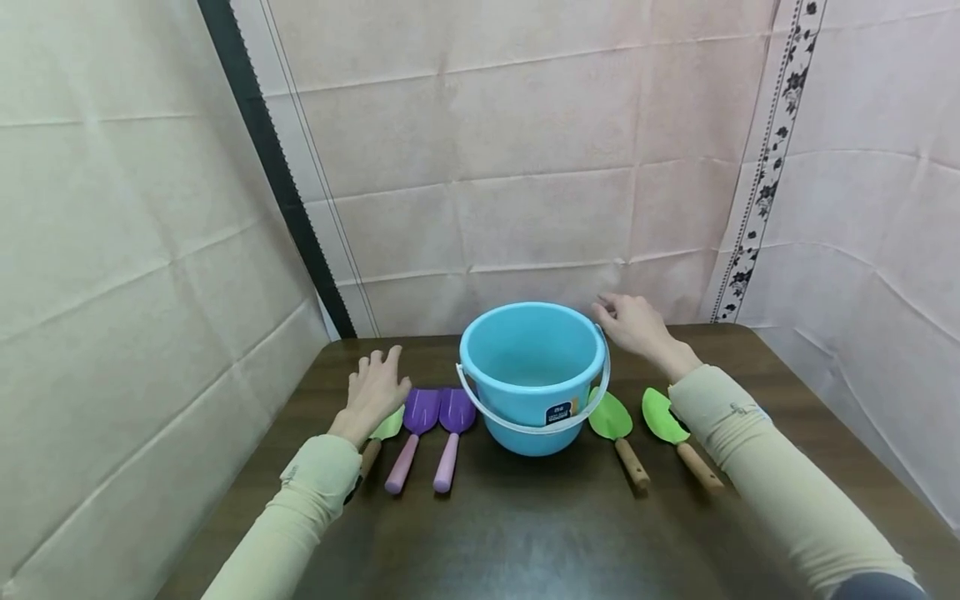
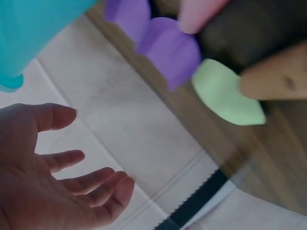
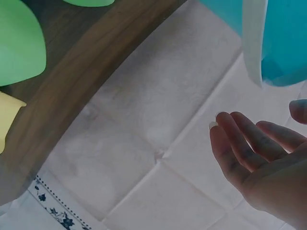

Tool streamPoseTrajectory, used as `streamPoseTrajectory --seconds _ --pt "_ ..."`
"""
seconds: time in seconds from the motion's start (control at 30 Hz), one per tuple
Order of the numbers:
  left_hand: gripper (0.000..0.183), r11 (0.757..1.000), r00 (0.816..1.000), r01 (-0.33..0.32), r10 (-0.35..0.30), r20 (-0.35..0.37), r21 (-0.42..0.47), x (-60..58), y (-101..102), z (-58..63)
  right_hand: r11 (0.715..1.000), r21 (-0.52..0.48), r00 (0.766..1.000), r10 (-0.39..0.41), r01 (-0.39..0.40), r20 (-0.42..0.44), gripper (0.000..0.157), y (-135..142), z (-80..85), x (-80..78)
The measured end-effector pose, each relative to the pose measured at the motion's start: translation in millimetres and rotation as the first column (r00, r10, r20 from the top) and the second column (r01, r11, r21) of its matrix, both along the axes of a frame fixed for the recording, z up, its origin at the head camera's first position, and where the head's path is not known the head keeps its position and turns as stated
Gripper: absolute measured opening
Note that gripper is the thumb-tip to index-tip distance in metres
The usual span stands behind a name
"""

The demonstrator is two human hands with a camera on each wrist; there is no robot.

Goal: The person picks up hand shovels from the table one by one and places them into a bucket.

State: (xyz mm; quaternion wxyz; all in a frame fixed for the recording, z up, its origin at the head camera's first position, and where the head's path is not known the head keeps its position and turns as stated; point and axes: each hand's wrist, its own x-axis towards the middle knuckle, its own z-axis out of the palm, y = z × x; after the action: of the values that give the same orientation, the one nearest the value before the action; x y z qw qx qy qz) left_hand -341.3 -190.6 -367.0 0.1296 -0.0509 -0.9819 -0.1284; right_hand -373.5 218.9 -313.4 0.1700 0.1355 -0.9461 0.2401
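Note:
A light-blue bucket (image 1: 525, 408) stands upright at the middle of the table, its white handle (image 1: 551, 428) hanging down across the front. To its right, my right hand (image 1: 634, 323) hovers beside the rim with loosely bent fingers and holds nothing. My left hand (image 1: 372, 388) is raised over a pale green toy shovel (image 1: 389, 425), fingers spread and nothing in them. My left wrist partly hides that shovel. Two purple shovels (image 1: 422, 411) with pink handles lie between the left hand and the bucket. Right of the bucket lie two green shovels (image 1: 612, 415) with wooden handles.
The dark wooden table (image 1: 517, 533) ends just behind the bucket. Pale creased cloth (image 1: 540, 167) hangs at the back and both sides. In the right wrist view, a yellow piece (image 3: 8, 117) shows beside a green blade at the left edge.

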Motion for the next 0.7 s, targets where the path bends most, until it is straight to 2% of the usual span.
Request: streamPoseTrajectory --seconds 0.2,0.4,0.57,0.7 --pt "0.056 0.998 0.997 -0.047 0.05 0.064 -0.048 8.9 -19 -17.0 0.999 0.0 0.999 0.037 -0.037 0.028 0.05 -8 -4.0 -5.3" --pt "0.052 0.988 0.983 -0.088 0.107 0.146 -0.127 17.7 -29 -37.0 0.999 0.0 0.997 0.037 -0.037 0.062 0.051 -15 -5.9 -10.5" --pt "0.055 0.979 0.962 -0.138 0.169 0.215 -0.152 29.1 -31 -45.6 0.999 -0.001 0.996 0.053 -0.053 0.078 0.051 -21 -4.7 -12.8" --pt "0.045 0.972 0.938 -0.167 0.207 0.278 -0.163 33.2 -33 -52.3 0.998 -0.008 0.995 0.06 -0.06 0.083 0.051 -23 -3.6 -14.3"
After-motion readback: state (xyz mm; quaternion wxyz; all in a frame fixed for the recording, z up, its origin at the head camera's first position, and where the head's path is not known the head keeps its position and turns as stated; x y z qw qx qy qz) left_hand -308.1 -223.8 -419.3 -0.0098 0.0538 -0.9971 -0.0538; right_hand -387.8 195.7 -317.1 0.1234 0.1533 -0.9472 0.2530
